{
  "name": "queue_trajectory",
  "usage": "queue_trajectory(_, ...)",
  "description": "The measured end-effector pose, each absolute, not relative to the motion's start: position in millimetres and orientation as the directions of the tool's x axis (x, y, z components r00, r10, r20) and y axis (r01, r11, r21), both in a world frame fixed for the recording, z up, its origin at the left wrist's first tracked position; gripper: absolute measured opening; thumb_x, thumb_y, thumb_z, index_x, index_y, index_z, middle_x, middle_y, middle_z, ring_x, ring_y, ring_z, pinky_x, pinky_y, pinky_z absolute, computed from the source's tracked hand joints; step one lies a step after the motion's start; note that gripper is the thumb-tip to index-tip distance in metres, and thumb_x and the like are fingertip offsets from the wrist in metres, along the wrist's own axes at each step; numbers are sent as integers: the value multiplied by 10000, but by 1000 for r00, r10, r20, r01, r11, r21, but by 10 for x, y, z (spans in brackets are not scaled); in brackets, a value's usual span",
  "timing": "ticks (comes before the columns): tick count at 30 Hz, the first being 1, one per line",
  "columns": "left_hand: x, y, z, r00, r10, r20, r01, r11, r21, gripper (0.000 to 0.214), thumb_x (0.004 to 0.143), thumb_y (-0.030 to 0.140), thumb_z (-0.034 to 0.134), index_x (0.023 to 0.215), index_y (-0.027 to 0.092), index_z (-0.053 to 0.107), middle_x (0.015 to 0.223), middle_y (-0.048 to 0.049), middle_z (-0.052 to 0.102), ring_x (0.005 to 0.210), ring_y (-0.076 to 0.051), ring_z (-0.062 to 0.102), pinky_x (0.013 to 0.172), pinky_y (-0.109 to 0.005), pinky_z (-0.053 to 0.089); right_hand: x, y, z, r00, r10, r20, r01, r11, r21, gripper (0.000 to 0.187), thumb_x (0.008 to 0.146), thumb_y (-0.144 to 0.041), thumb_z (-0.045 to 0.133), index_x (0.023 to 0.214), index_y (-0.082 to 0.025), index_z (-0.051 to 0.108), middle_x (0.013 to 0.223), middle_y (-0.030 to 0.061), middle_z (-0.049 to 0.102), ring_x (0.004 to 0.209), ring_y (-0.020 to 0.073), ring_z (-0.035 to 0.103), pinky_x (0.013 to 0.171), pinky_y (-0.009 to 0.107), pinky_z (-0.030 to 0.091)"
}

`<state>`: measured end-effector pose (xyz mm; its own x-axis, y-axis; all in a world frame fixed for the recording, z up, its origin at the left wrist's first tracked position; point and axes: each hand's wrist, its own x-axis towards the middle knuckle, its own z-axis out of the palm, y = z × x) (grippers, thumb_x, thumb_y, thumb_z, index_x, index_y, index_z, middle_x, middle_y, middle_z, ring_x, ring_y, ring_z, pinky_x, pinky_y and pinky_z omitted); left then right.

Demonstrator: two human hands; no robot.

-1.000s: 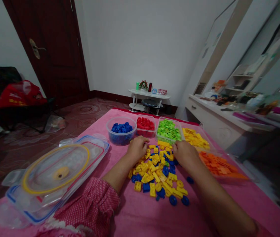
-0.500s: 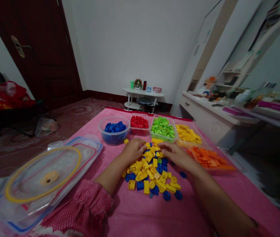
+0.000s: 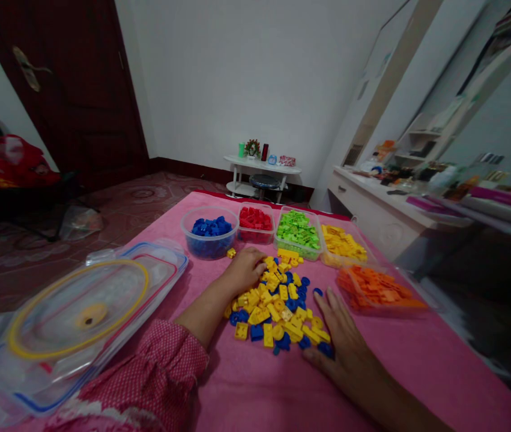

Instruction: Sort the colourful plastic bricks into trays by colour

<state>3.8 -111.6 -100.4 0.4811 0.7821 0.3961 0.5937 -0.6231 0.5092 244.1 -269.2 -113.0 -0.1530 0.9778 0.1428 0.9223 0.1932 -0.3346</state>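
Note:
A loose pile of yellow and blue plastic building bricks [image 3: 277,303] lies on the pink cloth [image 3: 255,384] in front of me. My left hand [image 3: 247,269] rests at the pile's far left edge, fingers bent loosely against the yellow bricks, gripping nothing I can see. On the near right side, my right hand [image 3: 343,336] is open, thumb and fingers spread around the pile's edge. Its thumb is beside a blue wheel-shaped piece [image 3: 326,349]. One small yellow brick [image 3: 231,253] sits apart, just beyond my left hand.
Behind the pile stand clear tubs of blue bricks [image 3: 210,228], red bricks [image 3: 255,219], green bricks [image 3: 299,229] and yellow bricks [image 3: 343,243]. A tub of orange bricks [image 3: 379,288] is at right. Stacked plastic lids [image 3: 102,324] lie at left.
My right hand has drawn back toward me and to the right, from the pile's far end to its near right edge. My left hand has barely moved.

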Motion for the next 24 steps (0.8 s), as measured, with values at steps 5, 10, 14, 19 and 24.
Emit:
queue_trajectory(5,1,-1131,-927,418,850,321,549,-518,657,311,865,282,406,941,141,672,931,-59,680,881,-178,587,820,-266,428,2273,-2304,-1055,-107,980,168,803,185,-567,752,836,-507,453,1442,-152,186,1503,146,199,1385,234,183,1116,439,218)
queue_trajectory(10,-27,-1136,-883,340,898,279,505,-425,751,417,891,364,333,846,139,682,808,-27,682,760,-164,584,728,-242,437,1908,-1926,-955,-150,955,256,597,294,-747,610,860,-457,464,1384,-196,292,1445,109,340,1329,195,317,1099,401,260)
queue_trajectory(14,-31,-1126,-885,279,911,304,497,-408,766,431,895,364,322,908,135,687,862,-40,694,792,-164,595,738,-246,436,1665,-1715,-913,-179,918,354,535,393,-748,476,857,-420,491,1273,-192,456,1333,91,487,1246,190,426,1062,382,309)
queue_trajectory(19,-67,-1205,-782,73,895,440,734,-347,583,417,908,359,314,867,163,679,880,-76,676,819,-181,602,738,-266,425,1681,-1471,-825,-146,847,511,687,459,-563,289,858,-344,493,1051,-170,620,1200,100,575,1142,202,496,1008,366,349)
queue_trajectory(24,1,-1355,-667,99,923,373,930,-219,295,357,871,355,390,867,144,678,942,-150,636,898,-248,581,720,-317,433,1775,-1358,-805,-211,870,446,849,389,-357,394,854,-334,496,1182,-125,561,1179,128,586,1125,229,491,986,377,346)
